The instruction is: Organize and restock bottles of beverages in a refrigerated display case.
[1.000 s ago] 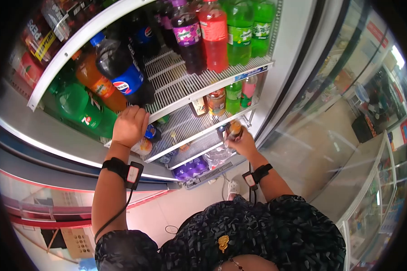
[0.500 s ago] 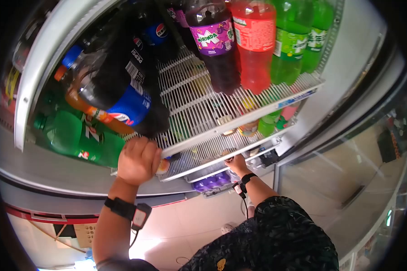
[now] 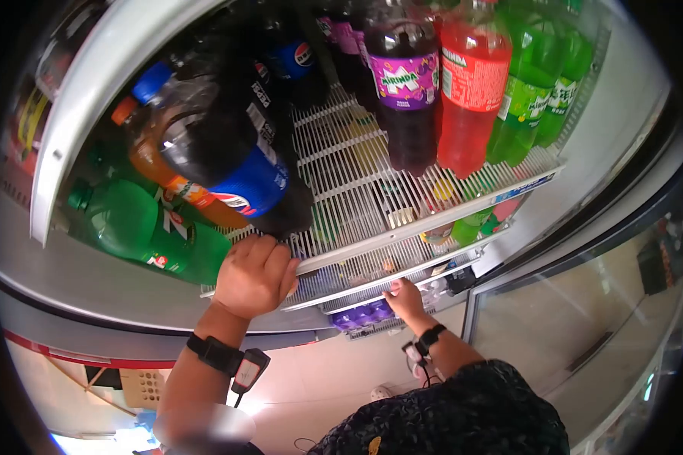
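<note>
Fridge shelves (image 3: pixel 341 174) loom closer now. Our left hand (image 3: pixel 254 274) stays clamped on a shelf edge (image 3: pixel 372 243); our right hand (image 3: pixel 404 297) reaches lower, its grip hidden.

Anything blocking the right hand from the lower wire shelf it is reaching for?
Nothing visible. The right hand is at the front edge of the lower wire shelf; the left hand grips the upper shelf, off to the side.

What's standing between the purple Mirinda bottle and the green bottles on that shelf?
A red soda bottle stands upright between them, plain in the head view.
</note>
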The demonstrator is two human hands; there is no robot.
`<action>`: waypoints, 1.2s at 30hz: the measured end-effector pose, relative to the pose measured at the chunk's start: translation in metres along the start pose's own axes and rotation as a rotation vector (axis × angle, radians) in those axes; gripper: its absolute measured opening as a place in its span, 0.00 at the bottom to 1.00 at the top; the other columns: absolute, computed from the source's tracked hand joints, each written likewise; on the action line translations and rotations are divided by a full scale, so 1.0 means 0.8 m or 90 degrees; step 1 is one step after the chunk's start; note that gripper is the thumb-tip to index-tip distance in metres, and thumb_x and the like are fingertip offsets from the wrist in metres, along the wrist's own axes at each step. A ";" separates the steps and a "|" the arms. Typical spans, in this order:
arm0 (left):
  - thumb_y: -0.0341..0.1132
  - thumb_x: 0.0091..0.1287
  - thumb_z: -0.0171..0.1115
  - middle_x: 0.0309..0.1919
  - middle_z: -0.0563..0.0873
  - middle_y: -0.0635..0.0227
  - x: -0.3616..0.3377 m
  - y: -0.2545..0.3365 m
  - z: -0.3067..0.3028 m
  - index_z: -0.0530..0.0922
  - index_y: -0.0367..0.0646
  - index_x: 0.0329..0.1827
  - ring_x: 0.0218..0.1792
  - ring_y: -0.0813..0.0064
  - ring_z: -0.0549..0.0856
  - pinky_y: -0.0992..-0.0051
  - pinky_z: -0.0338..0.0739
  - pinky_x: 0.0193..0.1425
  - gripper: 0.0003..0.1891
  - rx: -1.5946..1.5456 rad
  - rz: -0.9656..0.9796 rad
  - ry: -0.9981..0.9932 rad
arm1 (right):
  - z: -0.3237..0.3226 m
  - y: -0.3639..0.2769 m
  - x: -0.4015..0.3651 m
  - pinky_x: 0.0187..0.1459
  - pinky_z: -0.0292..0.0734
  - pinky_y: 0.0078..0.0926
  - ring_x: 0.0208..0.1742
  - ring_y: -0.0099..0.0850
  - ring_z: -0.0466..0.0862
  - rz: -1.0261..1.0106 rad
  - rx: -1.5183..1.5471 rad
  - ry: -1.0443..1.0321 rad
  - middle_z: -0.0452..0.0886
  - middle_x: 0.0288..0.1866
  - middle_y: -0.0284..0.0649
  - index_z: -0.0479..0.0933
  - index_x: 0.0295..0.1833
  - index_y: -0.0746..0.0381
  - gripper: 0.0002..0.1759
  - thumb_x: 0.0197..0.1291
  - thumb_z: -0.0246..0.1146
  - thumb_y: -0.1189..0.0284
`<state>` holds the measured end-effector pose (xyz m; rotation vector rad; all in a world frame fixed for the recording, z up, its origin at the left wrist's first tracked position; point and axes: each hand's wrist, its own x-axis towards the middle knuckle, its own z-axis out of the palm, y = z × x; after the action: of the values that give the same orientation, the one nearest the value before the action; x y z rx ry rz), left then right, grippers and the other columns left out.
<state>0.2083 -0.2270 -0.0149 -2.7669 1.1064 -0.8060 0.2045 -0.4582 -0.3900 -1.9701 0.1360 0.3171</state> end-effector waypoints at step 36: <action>0.37 0.63 0.65 0.29 0.78 0.64 -0.004 0.000 0.011 0.77 0.44 0.31 0.32 0.60 0.83 0.64 0.82 0.37 0.08 0.048 0.032 0.095 | -0.079 -0.255 0.043 0.75 0.54 0.55 0.77 0.47 0.64 -0.552 -0.630 0.012 0.69 0.74 0.43 0.67 0.73 0.51 0.49 0.41 0.77 0.62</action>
<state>0.2107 -0.2263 -0.0242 -2.6431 1.1373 -1.0408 0.2960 -0.4310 -0.1962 -2.7452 -1.0205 -0.2745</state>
